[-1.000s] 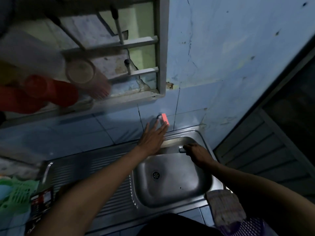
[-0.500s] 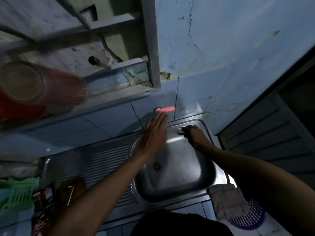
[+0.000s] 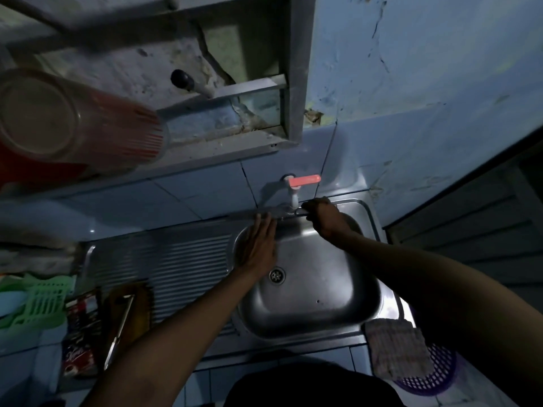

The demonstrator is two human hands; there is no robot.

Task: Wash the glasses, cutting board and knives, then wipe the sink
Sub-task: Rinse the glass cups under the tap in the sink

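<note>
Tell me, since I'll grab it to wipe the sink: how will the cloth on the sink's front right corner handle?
The cloth droops over the sink edge, so it is probably floppy and light. Its woven-looking surface should grip easily. Whether it is wet, and so heavier, can't be told.

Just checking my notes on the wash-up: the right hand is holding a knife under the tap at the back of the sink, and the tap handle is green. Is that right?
Not quite. In the head view the tap handle is red-pink, not green. The rest holds: the right hand grips a knife under the tap at the back of the sink.
</note>
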